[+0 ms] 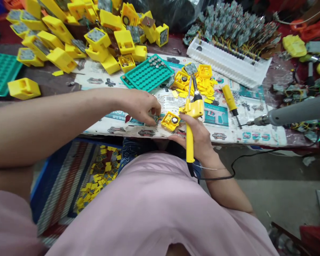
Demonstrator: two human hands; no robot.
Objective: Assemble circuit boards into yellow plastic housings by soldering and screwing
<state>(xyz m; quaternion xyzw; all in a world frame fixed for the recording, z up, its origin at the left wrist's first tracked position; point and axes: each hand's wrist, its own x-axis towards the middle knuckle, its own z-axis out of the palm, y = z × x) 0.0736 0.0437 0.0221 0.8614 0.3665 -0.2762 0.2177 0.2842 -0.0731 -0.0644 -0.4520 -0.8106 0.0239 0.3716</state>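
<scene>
Yellow plastic housings [69, 39] lay heaped far out beyond the left hand [140, 106], towards the back of the paper-covered table [258, 137]. Below that forearm, off the table's near edge, a blue bin [46, 185] held loose yellow scraps. The left hand rested palm down near the table's edge, its fingertips drawn together on a small part [155, 120]. This looked like a bit of circuit board, though the fingers hid most of it. Just beyond the knuckles sat a teal tray [148, 74] with a few round cells in its pockets.

Touching or nearly touching the pinched part, on its right side, lay a small open housing [171, 121] with a round component in it. It sat between the two hands, just beside the left fingertips and a little forward and left of the right hand [200, 140]. That hand was clamped around the handle of a soldering iron [193, 108]. The iron's long axis ran nearly straight away from the body. Its metal tip pointed up past the housing towards more yellow pieces, so the tip stood beyond the housing and to its right, not on it. A black cord [245, 156] trailed off from the handle's near end.

Further right of the right hand lay a yellow-handled screwdriver [230, 99], well apart. Beyond it was a white rack [229, 65] of wired boards, and a grey power driver [296, 112] pointed in from the far right.
</scene>
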